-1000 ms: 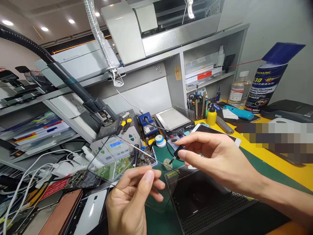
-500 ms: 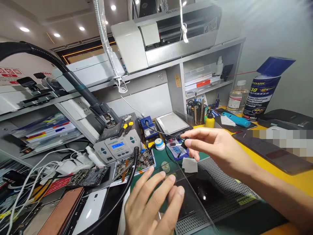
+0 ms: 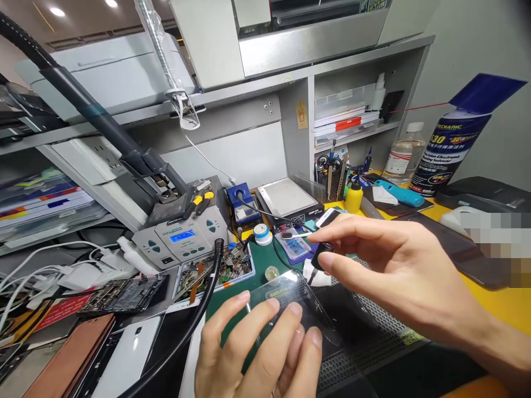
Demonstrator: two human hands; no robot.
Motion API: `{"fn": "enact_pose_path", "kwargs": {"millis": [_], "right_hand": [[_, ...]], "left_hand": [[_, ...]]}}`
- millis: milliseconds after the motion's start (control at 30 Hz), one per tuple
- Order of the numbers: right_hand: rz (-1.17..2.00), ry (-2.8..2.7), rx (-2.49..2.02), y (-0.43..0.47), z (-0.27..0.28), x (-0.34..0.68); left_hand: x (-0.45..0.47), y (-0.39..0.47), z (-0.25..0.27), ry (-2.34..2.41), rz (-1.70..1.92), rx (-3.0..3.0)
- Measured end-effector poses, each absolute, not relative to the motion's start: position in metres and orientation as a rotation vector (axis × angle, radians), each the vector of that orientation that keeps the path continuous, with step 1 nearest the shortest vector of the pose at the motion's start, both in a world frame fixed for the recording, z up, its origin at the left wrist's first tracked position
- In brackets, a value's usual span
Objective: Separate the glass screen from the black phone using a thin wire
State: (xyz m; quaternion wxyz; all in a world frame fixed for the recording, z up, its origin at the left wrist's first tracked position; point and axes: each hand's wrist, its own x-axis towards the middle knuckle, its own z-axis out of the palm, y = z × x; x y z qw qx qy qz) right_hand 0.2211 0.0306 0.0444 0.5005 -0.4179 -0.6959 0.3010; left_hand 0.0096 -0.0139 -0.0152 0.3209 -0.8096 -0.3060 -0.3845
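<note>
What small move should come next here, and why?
Probably bring the black applicator to the clear sheet: the right hand pinches it with its thin tip pointing down near the sheet's edge, while the left hand holds the sheet.

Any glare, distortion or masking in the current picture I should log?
Head view: a glare spot on the white phone; faint reflections on the clear pane in the left hand; the spray can leaning outward, probably wide-angle stretch; a patch by the right edge pixelated.
</note>
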Motion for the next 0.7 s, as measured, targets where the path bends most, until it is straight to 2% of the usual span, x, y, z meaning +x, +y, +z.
{"fn": "enact_pose_path", "kwargs": {"millis": [533,700], "right_hand": [[0.557,-1.796,-0.887,0.033,0.0423,0.2188],[0.605,-1.791,-0.904,0.0299,0.043,0.2185]], "left_hand": [[0.0078,-0.0159,-0.0126,-0.817,-0.951,-2.191],[0.0078,-0.0164,-0.0127,-0.824,-0.947,-2.205]]}}
